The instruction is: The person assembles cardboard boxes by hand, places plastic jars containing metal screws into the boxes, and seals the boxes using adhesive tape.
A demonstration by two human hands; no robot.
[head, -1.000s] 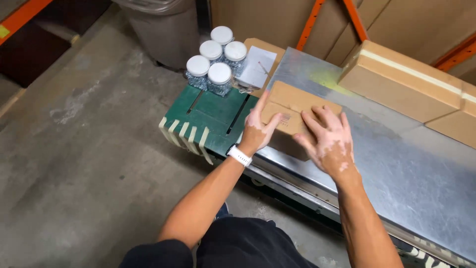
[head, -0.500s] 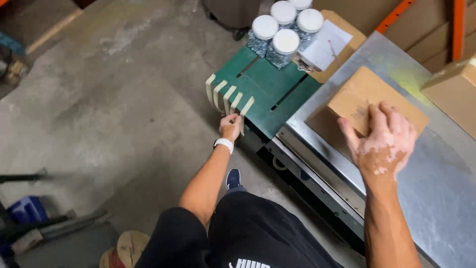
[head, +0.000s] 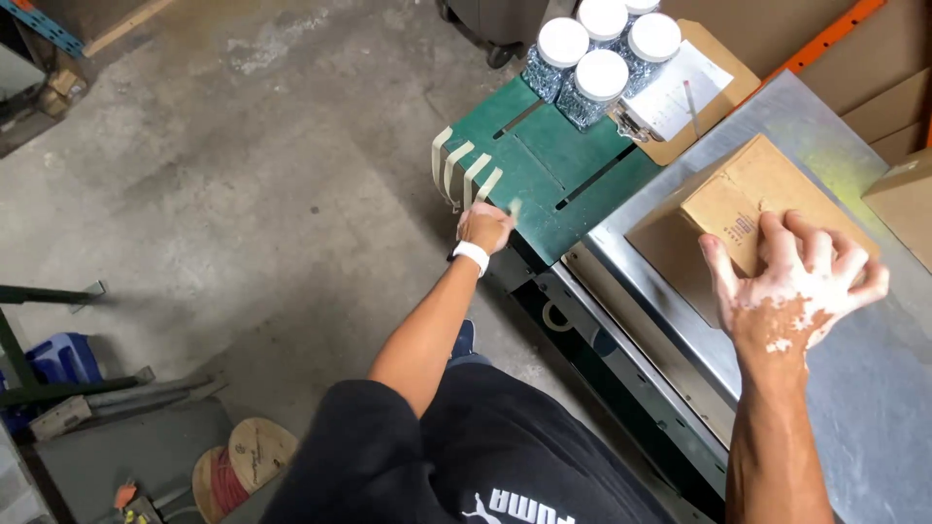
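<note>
half a second ago the left hand [head: 482, 227] was only reaching the row of pale tape strips [head: 464, 171] hung off the edge of the green tabletop [head: 544, 165]; now its fingers are closed on the end of one strip, which stands up a little from the pinch, so by the look of it a piece is being taken off the row. a second ago both hands were on the small cardboard box [head: 752, 209]; now only the right hand [head: 791, 291] is there, fingers spread and pressed flat on the near side of its top. the box sits tilted on the steel tabletop [head: 874, 388], just beside the green one, and looks held in place for sealing while the tape is fetched. whether its flaps are fully shut is hard to tell under the hand.

the box is plain brown with a small block of dark print near the thumb. at the far end of the green tabletop stand four clear jars [head: 592, 58] with white lids, close together, filled with small grey metal parts. right of them a white paper sheet [head: 680, 92] lies on a flat brown carton. another brown carton [head: 903, 199] shows at the right edge.
</note>
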